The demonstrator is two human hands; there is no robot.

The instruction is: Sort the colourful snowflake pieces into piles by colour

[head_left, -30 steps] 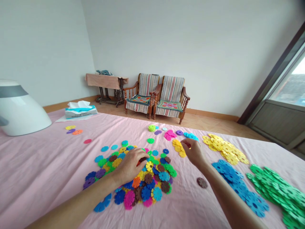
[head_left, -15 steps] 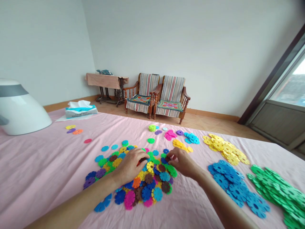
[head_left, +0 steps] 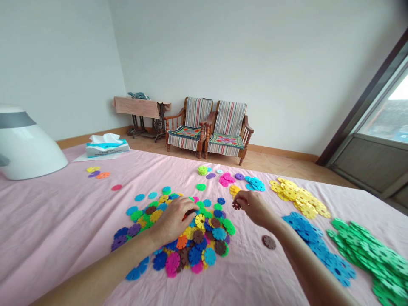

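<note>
My right hand pinches a dark brown snowflake disc above the cloth, just right of the mixed pile. My left hand rests over the middle of a heap of multicoloured snowflake discs. Its fingers curl toward the thumb around something dark and reddish, mostly hidden. Another brown disc lies flat on the cloth beside my right forearm. A small yellow group is partly covered by my right hand.
Right of my arm lie blue, green and yellow discs. Pink and light blue groups sit farther back. A tissue box and a white rounded appliance stand left on the pink cloth.
My right hand has lifted a brown disc off the pile's right side and moved right with it. The loose brown disc beside my forearm now shows. My left hand stays nearly still.
</note>
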